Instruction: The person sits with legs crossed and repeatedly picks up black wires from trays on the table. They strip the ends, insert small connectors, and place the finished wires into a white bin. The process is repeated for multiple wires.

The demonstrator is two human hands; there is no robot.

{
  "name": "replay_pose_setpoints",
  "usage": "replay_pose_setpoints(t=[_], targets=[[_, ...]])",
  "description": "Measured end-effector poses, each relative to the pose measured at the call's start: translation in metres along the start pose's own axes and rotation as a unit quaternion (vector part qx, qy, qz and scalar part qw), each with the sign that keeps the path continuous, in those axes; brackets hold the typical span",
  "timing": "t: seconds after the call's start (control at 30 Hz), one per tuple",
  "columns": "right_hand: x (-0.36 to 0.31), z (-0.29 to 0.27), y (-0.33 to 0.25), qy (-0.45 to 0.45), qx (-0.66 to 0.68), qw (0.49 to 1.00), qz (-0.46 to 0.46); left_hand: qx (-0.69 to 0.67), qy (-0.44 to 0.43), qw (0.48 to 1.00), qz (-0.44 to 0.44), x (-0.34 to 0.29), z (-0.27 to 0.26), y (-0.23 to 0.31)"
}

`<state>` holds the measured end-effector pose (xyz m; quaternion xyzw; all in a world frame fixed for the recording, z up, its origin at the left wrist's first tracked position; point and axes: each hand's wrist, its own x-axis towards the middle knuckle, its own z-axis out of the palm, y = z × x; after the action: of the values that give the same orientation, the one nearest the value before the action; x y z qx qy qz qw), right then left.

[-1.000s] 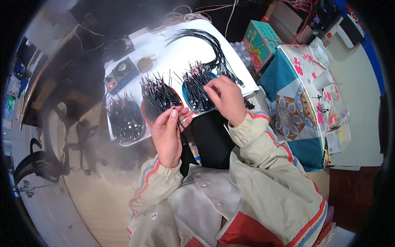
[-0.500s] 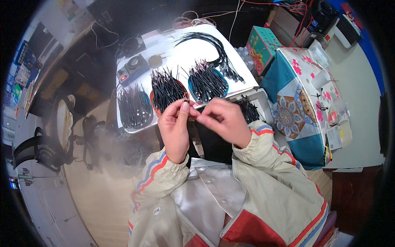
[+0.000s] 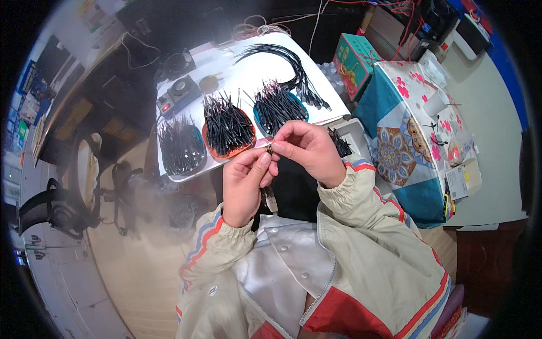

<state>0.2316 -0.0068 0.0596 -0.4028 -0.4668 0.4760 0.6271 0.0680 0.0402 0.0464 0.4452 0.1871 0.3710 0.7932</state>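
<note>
Close together in front of me, both hands meet at a short black cable point(image 3: 269, 148). My left hand point(image 3: 243, 186) is closed around it, with its thumb on top near the cable's end. Part of a dark strand hangs below that hand. My right hand point(image 3: 310, 150) pinches at the upper end of the cable; the fingertips partly hide what they grip. Just beyond the hands, an orange basket point(image 3: 230, 153) and a blue basket point(image 3: 305, 113) hold many short black cables with bare ends. A third, greyish basket point(image 3: 202, 164) of similar cables stands at the left.
The baskets stand on a white table point(image 3: 226, 59). On it also are a grey control box point(image 3: 183, 93) and a bundle of long black cables point(image 3: 302, 73). A white bin point(image 3: 357, 134) is at right, beside a cloth-covered table point(image 3: 420, 195). A black chair point(image 3: 51, 209) stands left.
My right hand has turned and closed in on the cable's end at the left hand's fingertips. My left hand has come slightly down and right. The view has shifted slightly.
</note>
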Motion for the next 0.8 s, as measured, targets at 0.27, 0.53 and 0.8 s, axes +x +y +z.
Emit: replay_pose_setpoints(t=[0.27,0.53,0.8], targets=[[-0.005,0.006,0.013,0.009,0.235,0.966,0.111,-0.138,-0.037,0.987,-0.072,0.004,-0.001,-0.002],[-0.004,-0.019,0.028,-0.064,0.338,0.919,0.194,-0.081,-0.071,0.987,-0.116,0.010,-0.014,-0.013],[0.080,-0.158,0.070,0.239,-0.346,0.907,0.018,-0.032,-0.028,0.996,-0.083,0.028,-0.022,-0.023]])
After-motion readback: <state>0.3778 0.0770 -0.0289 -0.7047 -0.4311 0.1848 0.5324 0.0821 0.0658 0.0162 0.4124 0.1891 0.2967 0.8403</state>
